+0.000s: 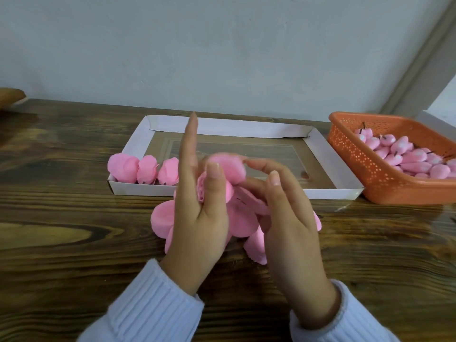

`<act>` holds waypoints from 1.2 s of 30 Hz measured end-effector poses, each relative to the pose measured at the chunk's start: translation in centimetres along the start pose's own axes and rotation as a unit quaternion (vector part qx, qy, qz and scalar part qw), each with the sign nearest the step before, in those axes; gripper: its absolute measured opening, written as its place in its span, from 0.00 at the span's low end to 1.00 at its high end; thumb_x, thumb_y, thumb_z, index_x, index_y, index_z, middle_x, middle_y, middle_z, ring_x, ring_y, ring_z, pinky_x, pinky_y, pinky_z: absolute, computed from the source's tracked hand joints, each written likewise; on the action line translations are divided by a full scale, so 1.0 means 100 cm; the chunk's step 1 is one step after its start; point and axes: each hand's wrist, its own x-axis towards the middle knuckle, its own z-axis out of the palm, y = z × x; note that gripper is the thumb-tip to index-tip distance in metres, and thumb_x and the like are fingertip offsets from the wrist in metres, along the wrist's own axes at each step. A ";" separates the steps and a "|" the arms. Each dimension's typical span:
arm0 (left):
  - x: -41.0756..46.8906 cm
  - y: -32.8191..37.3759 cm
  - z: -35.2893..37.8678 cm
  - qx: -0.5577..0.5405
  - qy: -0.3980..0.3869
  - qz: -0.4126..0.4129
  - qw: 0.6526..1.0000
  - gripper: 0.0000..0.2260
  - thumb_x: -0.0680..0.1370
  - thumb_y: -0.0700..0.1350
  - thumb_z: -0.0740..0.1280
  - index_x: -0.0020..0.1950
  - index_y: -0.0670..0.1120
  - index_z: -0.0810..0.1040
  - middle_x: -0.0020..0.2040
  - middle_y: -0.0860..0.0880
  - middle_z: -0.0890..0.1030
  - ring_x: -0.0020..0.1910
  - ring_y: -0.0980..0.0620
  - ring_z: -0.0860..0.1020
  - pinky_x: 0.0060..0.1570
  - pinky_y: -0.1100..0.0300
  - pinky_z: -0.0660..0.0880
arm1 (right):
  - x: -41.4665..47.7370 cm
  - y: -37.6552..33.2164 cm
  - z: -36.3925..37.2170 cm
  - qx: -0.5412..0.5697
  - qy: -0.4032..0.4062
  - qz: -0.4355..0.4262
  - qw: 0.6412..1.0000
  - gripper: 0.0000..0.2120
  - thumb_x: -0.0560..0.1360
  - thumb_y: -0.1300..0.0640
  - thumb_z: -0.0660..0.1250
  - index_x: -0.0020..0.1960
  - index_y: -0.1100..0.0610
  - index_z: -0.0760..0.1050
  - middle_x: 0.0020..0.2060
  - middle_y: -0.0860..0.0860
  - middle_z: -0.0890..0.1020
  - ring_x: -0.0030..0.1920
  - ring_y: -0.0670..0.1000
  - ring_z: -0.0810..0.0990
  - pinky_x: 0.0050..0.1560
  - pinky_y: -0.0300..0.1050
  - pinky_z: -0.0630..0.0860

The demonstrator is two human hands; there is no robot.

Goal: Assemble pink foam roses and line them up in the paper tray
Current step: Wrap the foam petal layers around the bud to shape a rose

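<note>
Rose (232,172) pinched by left hand (199,225), right hand (288,218) | above table (74,218) | before near edge of tray (320,193)

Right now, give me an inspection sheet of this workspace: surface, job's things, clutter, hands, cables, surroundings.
Surface: dark wooden table, glossy.
Job's things: paper tray with three finished roses lined up at its left end; orange basket of pink foam buds right of it; half-made rose in both hands, its petals spread below.
Clutter: brown object at far left, unidentifiable.
Hands: left hand holds the half-made rose, index finger straight; right hand pinches a petal.
Cables: nothing seen.
Surroundings: pale wall behind the table.
</note>
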 end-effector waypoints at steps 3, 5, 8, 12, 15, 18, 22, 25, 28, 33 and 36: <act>-0.001 -0.002 0.001 -0.015 0.004 -0.009 1.000 0.22 0.82 0.49 0.51 0.75 0.41 0.59 0.50 0.75 0.77 0.56 0.77 0.71 0.56 0.82 0.62 | 0.004 0.005 -0.003 -0.039 -0.002 0.002 0.999 0.14 0.78 0.59 0.56 0.55 0.62 0.78 0.52 0.55 0.84 0.56 0.54 0.82 0.57 0.45 0.78; 0.002 0.000 0.001 -0.063 0.014 -0.032 0.997 0.22 0.80 0.51 0.52 0.71 0.43 0.66 0.50 0.64 0.82 0.53 0.67 0.78 0.53 0.75 0.70 | 0.005 0.007 -0.005 -0.086 -0.015 0.003 0.996 0.13 0.77 0.59 0.58 0.52 0.59 0.81 0.49 0.54 0.85 0.54 0.53 0.82 0.57 0.46 0.78; 0.003 0.003 0.000 -0.096 0.022 -0.061 0.993 0.16 0.78 0.55 0.55 0.62 0.49 0.71 0.48 0.54 0.83 0.47 0.56 0.82 0.48 0.67 0.76 | 0.004 0.007 -0.004 -0.117 -0.057 -0.014 0.991 0.10 0.76 0.62 0.62 0.54 0.60 0.80 0.49 0.52 0.85 0.53 0.50 0.82 0.55 0.42 0.77; 0.003 0.005 -0.001 -0.105 0.025 -0.071 0.992 0.13 0.78 0.54 0.57 0.58 0.50 0.70 0.47 0.56 0.84 0.48 0.58 0.82 0.48 0.69 0.75 | 0.006 0.006 -0.007 -0.153 -0.091 -0.051 0.983 0.12 0.73 0.69 0.67 0.55 0.61 0.79 0.52 0.51 0.84 0.56 0.49 0.81 0.59 0.44 0.76; 0.003 0.006 -0.001 -0.093 0.008 -0.073 0.993 0.16 0.78 0.60 0.59 0.59 0.51 0.70 0.50 0.56 0.83 0.50 0.58 0.82 0.50 0.69 0.75 | 0.009 0.004 -0.010 -0.180 -0.114 -0.081 0.974 0.15 0.71 0.75 0.68 0.54 0.61 0.78 0.52 0.49 0.83 0.56 0.48 0.81 0.58 0.39 0.74; 0.003 0.008 -0.002 -0.097 -0.015 -0.077 0.992 0.24 0.74 0.68 0.58 0.60 0.53 0.68 0.50 0.57 0.83 0.52 0.57 0.81 0.51 0.67 0.76 | 0.009 0.006 -0.013 -0.215 -0.102 -0.078 0.968 0.16 0.71 0.72 0.71 0.55 0.58 0.80 0.49 0.47 0.84 0.53 0.47 0.81 0.56 0.37 0.74; 0.006 0.011 -0.007 -0.123 -0.062 -0.105 0.985 0.31 0.70 0.64 0.69 0.66 0.51 0.66 0.53 0.51 0.83 0.55 0.55 0.81 0.52 0.64 0.77 | 0.011 0.004 -0.016 -0.196 -0.110 -0.069 0.972 0.12 0.74 0.66 0.69 0.57 0.58 0.79 0.51 0.48 0.84 0.53 0.46 0.82 0.57 0.40 0.76; 0.012 0.010 -0.016 -0.148 -0.099 -0.148 0.973 0.38 0.64 0.54 0.76 0.71 0.50 0.66 0.54 0.51 0.83 0.52 0.55 0.82 0.47 0.64 0.78 | 0.012 -0.001 -0.020 -0.150 -0.129 -0.035 0.980 0.11 0.75 0.62 0.67 0.57 0.57 0.78 0.52 0.50 0.84 0.55 0.50 0.82 0.58 0.45 0.77; 0.018 0.011 -0.025 -0.166 -0.186 -0.210 0.945 0.41 0.58 0.59 0.80 0.68 0.49 0.73 0.59 0.48 0.82 0.57 0.48 0.81 0.51 0.53 0.79 | 0.014 -0.004 -0.022 -0.122 -0.167 0.001 0.978 0.12 0.75 0.61 0.66 0.58 0.59 0.77 0.51 0.50 0.84 0.54 0.48 0.82 0.54 0.40 0.77; 0.016 0.011 -0.025 -0.141 -0.260 -0.217 0.930 0.17 0.69 0.51 0.70 0.56 0.47 0.84 0.61 0.49 0.81 0.58 0.48 0.81 0.53 0.54 0.77 | 0.015 -0.003 -0.023 -0.112 -0.202 0.021 0.973 0.10 0.76 0.64 0.65 0.57 0.60 0.77 0.49 0.47 0.84 0.52 0.43 0.82 0.52 0.34 0.75; 0.015 0.010 -0.023 -0.162 -0.228 -0.222 0.934 0.14 0.72 0.45 0.71 0.57 0.48 0.83 0.54 0.48 0.84 0.54 0.49 0.83 0.49 0.60 0.78 | 0.014 -0.003 -0.023 -0.105 -0.186 0.028 0.977 0.10 0.75 0.62 0.66 0.56 0.57 0.78 0.49 0.47 0.84 0.53 0.44 0.82 0.52 0.35 0.76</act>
